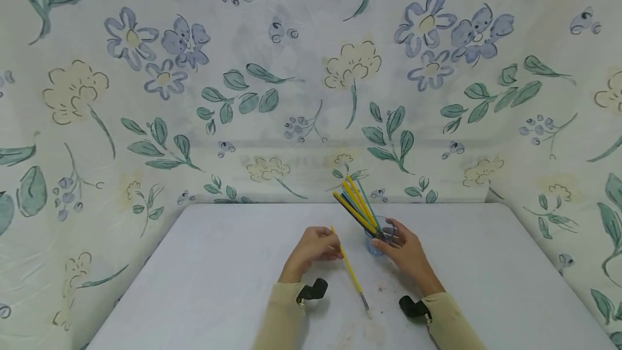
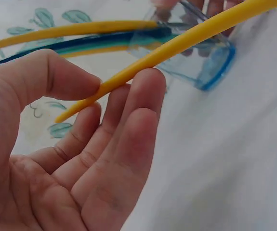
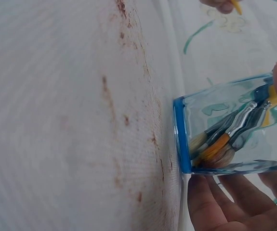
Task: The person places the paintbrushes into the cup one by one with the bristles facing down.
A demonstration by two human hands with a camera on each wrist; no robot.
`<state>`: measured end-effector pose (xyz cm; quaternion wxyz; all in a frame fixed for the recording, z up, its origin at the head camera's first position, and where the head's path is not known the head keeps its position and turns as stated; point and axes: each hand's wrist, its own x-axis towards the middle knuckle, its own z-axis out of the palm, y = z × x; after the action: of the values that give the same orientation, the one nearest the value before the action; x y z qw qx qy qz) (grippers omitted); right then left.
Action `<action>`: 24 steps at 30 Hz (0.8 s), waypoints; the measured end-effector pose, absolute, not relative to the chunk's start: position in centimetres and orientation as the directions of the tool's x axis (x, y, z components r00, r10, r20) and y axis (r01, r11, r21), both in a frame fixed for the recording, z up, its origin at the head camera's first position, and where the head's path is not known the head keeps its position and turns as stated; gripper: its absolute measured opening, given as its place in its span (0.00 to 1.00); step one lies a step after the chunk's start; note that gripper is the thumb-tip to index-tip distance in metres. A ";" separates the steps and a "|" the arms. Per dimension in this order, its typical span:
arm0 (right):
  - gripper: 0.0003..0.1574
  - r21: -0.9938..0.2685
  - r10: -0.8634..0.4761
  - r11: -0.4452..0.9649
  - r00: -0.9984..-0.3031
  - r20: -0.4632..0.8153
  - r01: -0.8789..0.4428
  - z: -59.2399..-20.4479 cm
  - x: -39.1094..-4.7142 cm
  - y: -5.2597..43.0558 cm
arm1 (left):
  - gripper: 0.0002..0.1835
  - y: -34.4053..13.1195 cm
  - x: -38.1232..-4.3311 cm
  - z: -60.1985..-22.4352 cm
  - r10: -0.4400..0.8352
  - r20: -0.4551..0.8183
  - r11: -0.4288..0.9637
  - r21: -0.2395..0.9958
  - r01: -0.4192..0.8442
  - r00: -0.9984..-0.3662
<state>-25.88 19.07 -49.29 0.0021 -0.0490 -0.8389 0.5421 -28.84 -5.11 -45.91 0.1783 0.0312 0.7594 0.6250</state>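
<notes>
Between thumb and fingers my left hand (image 1: 317,244) pinches a paintbrush (image 1: 351,270) with a yellow handle, near the handle's end. Its bristles point down toward the table. To the right, my right hand (image 1: 405,253) grips a clear glass (image 3: 239,125) with a blue base, thumb on one side and fingers on the other. Several more paintbrushes (image 1: 358,204), yellow and blue-green, stand in the glass with bristles down and handles leaning left. In the left wrist view the held yellow handle (image 2: 177,47) crosses in front of the glass.
A white table (image 1: 218,274) lies under both hands, with small brown stains (image 3: 126,120) near the glass. Behind it hangs a floral-patterned cloth (image 1: 311,112), also along both sides. A black wrist camera (image 1: 315,289) sticks out from the left sleeve.
</notes>
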 end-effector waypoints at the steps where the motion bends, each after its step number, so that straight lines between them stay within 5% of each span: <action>1: 0.55 -0.909 0.085 0.410 -0.995 -0.049 0.080 -49.3 -25.9 19.1 | 0.11 -5.1 -28.9 -45.8 0.275 -0.225 0.203 0.964 -0.172 -0.935; 24: 0.54 -0.912 0.104 0.399 -0.993 -0.062 0.099 -49.0 -25.9 18.8 | 0.08 -4.9 -28.8 -44.0 0.209 -0.098 0.000 0.995 -0.100 -0.973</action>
<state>-25.86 18.76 -49.01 0.0024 -0.0606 -0.8364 0.5448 -28.80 -4.94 -44.03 0.1094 0.0391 0.6984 0.7062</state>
